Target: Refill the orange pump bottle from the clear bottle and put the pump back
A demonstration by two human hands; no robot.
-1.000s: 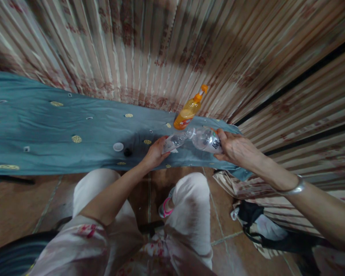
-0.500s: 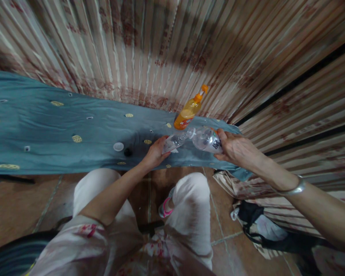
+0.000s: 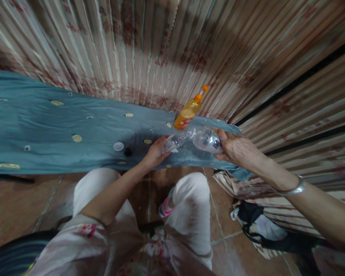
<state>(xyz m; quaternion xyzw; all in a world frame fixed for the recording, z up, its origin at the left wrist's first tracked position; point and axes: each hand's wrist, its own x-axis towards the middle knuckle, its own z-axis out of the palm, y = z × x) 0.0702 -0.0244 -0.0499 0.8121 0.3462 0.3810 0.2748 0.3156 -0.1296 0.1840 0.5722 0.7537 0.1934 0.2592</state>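
— Over the teal cloth (image 3: pixel 46 130), what is each hand doing?

— Left hand (image 3: pixel 155 153) is wrapped around a small clear bottle (image 3: pixel 175 141), which leans with its open mouth up and to the right. Right hand (image 3: pixel 237 150) is clamped on the base of a larger clear bottle (image 3: pixel 207 139), tipped so its neck points left and down.

— Do the bottles touch?

— Their mouths meet, or very nearly (too small to tell which), just above the cloth's near edge.

— Anything else close by?

— An orange drink bottle (image 3: pixel 188 110) stands just behind them, against the striped curtain (image 3: pixel 161 50). Left of the hands, a white cap (image 3: pixel 118 146) and a small dark cap (image 3: pixel 128 152) lie on the cloth, near each other. A silver bangle (image 3: pixel 294 188) sits on the right wrist.
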